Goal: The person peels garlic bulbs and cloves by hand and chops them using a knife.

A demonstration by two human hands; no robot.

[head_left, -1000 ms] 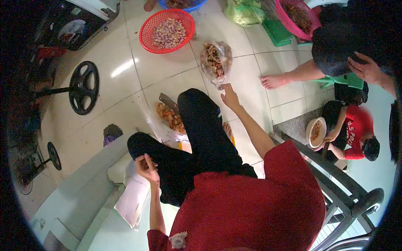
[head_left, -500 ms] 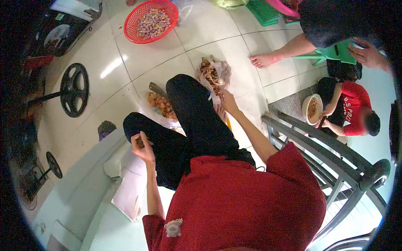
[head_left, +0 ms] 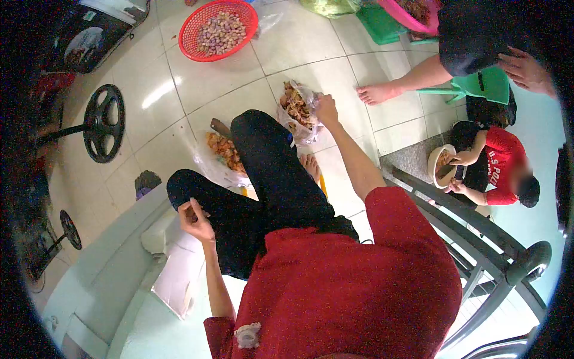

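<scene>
Floor tiles (head_left: 155, 146), pale and glossy, form the working surface. The clear bag (head_left: 306, 133) of brown scraps (head_left: 294, 103) rests on them, beside the right knee (head_left: 251, 122). The right hand (head_left: 326, 111) is at the outer side of this bag; its fingers appear closed on the plastic edge. Step in hand, as judged: gripping the bag at its rim. The next move calls for a firm pinch on the thin film and a level mouth, to prevent spillage. The left hand (head_left: 196, 222) is near the left knee (head_left: 182, 179), fingers curled; whether they hold anything cannot be told. Between the knees lies a second bag (head_left: 232, 178) with orange-brown scraps (head_left: 222, 149).

Farther out, a red basket (head_left: 190, 37) contains small bulbs (head_left: 220, 35). To the right are another person's bare foot (head_left: 379, 93) and a green stool (head_left: 493, 84). Beyond the grey railing (head_left: 478, 248), a co-worker (head_left: 507, 158) in red has a pale bowl (head_left: 431, 167).
</scene>
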